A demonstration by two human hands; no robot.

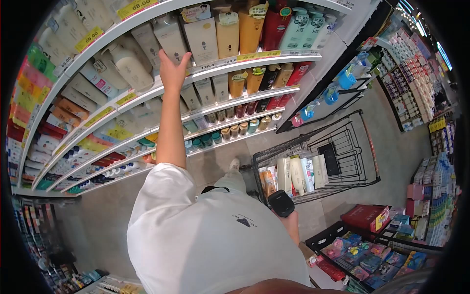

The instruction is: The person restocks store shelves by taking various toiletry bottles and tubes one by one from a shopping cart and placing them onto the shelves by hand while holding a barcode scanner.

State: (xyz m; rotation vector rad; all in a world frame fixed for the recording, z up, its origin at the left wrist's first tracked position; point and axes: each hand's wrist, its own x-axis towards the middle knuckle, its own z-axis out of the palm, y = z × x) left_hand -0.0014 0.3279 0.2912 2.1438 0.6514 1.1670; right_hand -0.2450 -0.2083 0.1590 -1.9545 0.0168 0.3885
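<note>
My left hand reaches up to a shelf, thumb and fingers spread around the lower part of a white bottle. Beside that bottle stands a cream-white box, followed by a yellow bottle and an orange bottle. Low at my right side, my right hand is closed on a black handheld device with a rounded, squarish head. Part of this hand is hidden by my shirt and the device.
A black wire shopping cart stands to my right with several bottles and tubes inside. Curved white shelves full of toiletries run along the front and left. Behind the cart sits a black bin of packaged goods.
</note>
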